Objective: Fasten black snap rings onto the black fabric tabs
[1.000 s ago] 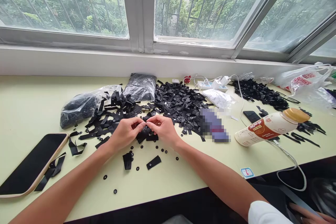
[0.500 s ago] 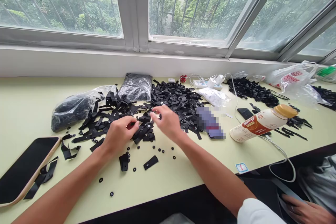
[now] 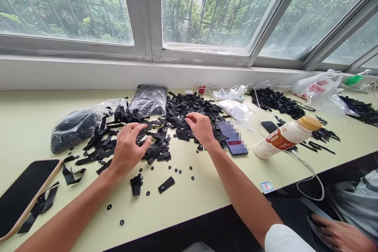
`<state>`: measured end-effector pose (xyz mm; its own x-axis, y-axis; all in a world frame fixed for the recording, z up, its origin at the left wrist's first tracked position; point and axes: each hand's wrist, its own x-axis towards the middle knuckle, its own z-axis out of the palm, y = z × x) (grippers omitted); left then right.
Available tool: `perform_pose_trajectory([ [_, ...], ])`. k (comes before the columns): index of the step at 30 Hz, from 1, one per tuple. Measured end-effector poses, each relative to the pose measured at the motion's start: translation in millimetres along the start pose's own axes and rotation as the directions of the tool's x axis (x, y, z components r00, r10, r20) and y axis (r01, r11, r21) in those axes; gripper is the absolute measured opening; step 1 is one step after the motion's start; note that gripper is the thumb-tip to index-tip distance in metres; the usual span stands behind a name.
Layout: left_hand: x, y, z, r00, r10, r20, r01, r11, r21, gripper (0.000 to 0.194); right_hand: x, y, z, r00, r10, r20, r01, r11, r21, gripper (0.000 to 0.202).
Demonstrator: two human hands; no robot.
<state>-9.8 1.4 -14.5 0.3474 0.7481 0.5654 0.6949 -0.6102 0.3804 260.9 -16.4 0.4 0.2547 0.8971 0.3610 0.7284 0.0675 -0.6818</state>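
Note:
My left hand [image 3: 129,145] is over the left part of a heap of short black strips [image 3: 158,141], its fingers and thumb apart with nothing between them. At the right-hand heap of black strips [image 3: 191,106], my right hand [image 3: 202,128] has its thumb and fingertips pressed together; whatever they hold is too small to make out. Small round black pieces [image 3: 122,222] lie scattered on the pale table in front of the hands. A black strip marked M [image 3: 166,184] lies among them.
A phone [image 3: 26,193] lies at the left, and a lit phone [image 3: 236,145] right of my right hand. Two plastic bags [image 3: 149,100] of black material stand behind. A bottle [image 3: 285,138] leans at the right. Another person's hand [image 3: 342,232] is at lower right.
My right hand has moved right, away from my left hand, to the other heap. My left hand has opened and shifted slightly left. The whole view has shifted a little.

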Motion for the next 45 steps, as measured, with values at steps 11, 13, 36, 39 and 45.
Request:
perform_pose_trajectory([
  [11, -5.6, 22.0, -5.5, 0.939, -0.09, 0.332, 0.227, 0.887, -0.402, 0.03, -51.5, -47.2, 54.2, 0.929, -0.026, 0.369, -0.263, 0.654, 0.709, 0.024],
  [13, -5.4, 20.8, -5.1, 0.928, -0.101, 0.359, 0.257, 0.872, -0.417, 0.031, -51.5, -45.3, 54.3, 0.931, -0.03, 0.365, -0.253, 0.67, 0.698, 0.024],
  [36, -9.0, 6.8, 4.3, 0.921, -0.138, 0.363, 0.28, 0.885, -0.372, 0.033, -54.1, -34.7, 61.9, 0.93, -0.328, 0.163, 0.294, 0.934, 0.203, 0.02],
  [39, -9.3, 4.9, 6.0, 0.921, -0.092, 0.379, 0.249, 0.886, -0.391, 0.031, -53.3, -31.0, 64.2, 0.93, -0.313, 0.19, 0.269, 0.936, 0.227, 0.02],
  [45, -4.7, 6.7, -0.6, 0.908, 0.015, 0.419, 0.174, 0.896, -0.409, 0.027, -51.4, -30.8, 57.1, 0.915, -0.315, 0.253, 0.234, 0.923, 0.305, 0.018],
])
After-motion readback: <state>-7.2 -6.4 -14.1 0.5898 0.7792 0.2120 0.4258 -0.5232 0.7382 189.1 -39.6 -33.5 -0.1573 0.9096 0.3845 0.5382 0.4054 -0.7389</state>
